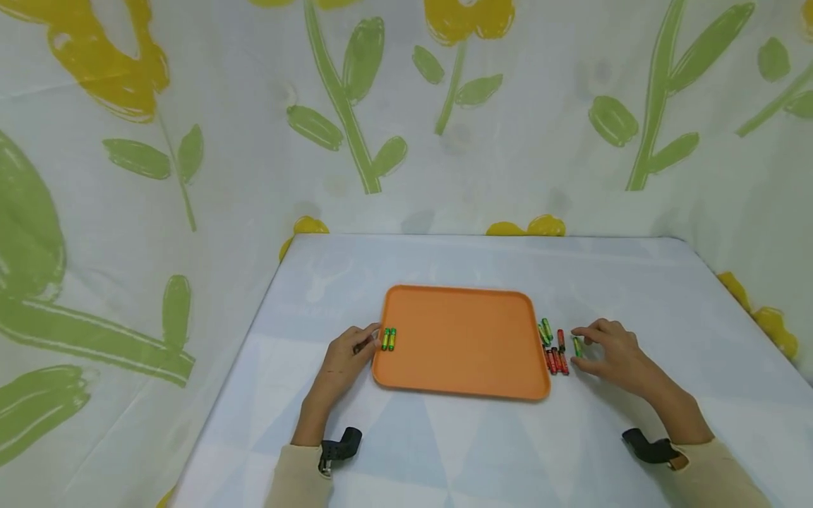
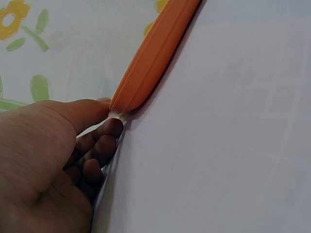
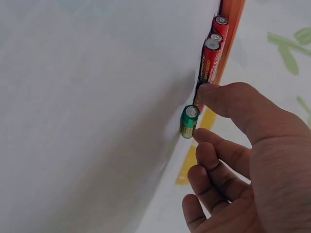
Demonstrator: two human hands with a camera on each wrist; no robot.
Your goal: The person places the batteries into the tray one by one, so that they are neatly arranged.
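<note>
Sleeves (image 1: 298,480) lie nearest. Right hand (image 1: 612,356): fingers parted astride a green battery (image 1: 577,346), no grip evident, at 3 o'clock of the orange tray (image 1: 460,349). Left hand (image 1: 341,361), 9 o'clock: fingers pinch tray rim. Battery likely rigid, light, prone to roll; grip mid-barrel.

From my seat I watched both sleeved forearms (image 1: 300,476) angle forward and inward — my left hand (image 1: 343,358) had its thumb (image 2: 90,114) straight, fingers (image 2: 104,148) curled below it; my right hand (image 1: 619,358) held thumb and index finger (image 3: 226,149) apart, the others loosely bent.
</note>
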